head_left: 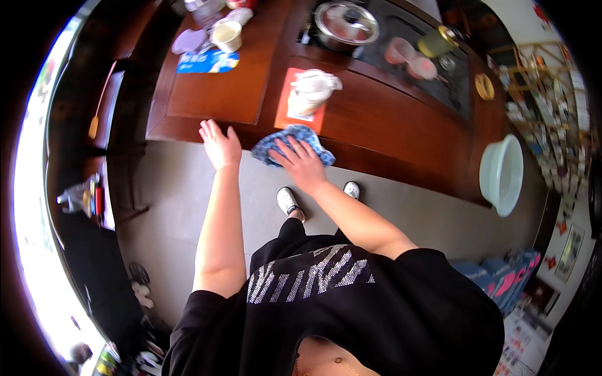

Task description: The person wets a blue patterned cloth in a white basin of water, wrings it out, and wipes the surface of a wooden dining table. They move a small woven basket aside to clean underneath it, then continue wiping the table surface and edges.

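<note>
At the front edge of the dark red wooden table [389,135], my right hand [304,166] presses a crumpled blue patterned cloth [295,143] with its fingers spread over it. The cloth hangs partly over the edge; its underside is hidden. To the left, my left hand [221,147] rests by the same edge with its fingers stretched out and thumb apart, holding nothing. Just beyond the cloth lies an orange-red rectangular sheet or booklet [282,109]. A whitish, blurred container [310,91] stands on it.
A cream cup [227,36] and a blue packet [208,62] lie at the far left. Further back are a lidded steel pot [345,25], pink cups [401,51] and a dark green-yellow container [436,42] around a black tray. A pale green basin [501,175] is at the right edge.
</note>
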Tool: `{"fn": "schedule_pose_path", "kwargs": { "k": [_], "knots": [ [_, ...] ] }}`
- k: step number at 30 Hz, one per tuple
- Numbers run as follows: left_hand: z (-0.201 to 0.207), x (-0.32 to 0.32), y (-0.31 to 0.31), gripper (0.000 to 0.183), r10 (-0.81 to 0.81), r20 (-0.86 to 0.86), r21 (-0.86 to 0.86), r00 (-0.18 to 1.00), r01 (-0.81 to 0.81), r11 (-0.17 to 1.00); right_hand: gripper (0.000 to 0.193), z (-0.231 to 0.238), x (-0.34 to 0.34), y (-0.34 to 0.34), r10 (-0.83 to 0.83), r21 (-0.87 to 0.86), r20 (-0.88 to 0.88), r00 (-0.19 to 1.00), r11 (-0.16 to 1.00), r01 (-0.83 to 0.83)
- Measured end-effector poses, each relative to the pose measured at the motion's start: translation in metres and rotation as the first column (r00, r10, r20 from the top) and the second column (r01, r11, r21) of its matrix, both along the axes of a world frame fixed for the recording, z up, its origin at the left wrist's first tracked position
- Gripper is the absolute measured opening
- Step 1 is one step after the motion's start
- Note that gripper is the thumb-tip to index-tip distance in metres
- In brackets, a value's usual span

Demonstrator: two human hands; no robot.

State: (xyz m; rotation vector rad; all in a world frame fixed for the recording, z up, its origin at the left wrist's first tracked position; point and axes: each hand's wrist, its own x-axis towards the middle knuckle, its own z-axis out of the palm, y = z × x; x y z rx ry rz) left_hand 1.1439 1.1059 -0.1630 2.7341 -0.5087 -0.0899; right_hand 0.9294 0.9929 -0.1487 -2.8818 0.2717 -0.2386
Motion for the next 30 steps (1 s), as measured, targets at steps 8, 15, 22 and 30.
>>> {"fn": "schedule_pose_path", "kwargs": {
  "k": [8, 15, 22, 30],
  "knots": [
    [0.013, -0.08, 0.015, 0.063, -0.318, 0.238, -0.038, 0.918, 0.336, 0.941, 0.057, 0.003, -0.269, -0.096, -0.66, -0.24, -0.174, 0.731, 0.748, 0.619],
    [0.055, -0.251, -0.121, 0.058, -0.928, 0.097, -0.216, 0.359, 0.918, 0.332, 0.076, -0.04, -0.435, -0.186, -0.981, 0.164, 0.193, 0.032, 0.065, 0.984],
    [0.025, -0.361, -0.287, 0.046, -0.991, 0.121, -0.102, -0.047, 0.993, -0.06, 0.046, -0.117, -0.401, -0.151, -0.754, 0.923, -0.384, -0.532, -0.337, -0.188],
    [0.001, -0.338, -0.26, 0.044, -0.981, 0.193, 0.008, 0.037, 0.999, 0.04, 0.052, -0.098, -0.392, -0.203, -0.791, 0.853, -0.067, -0.609, -0.362, 0.376]
  ]
}}
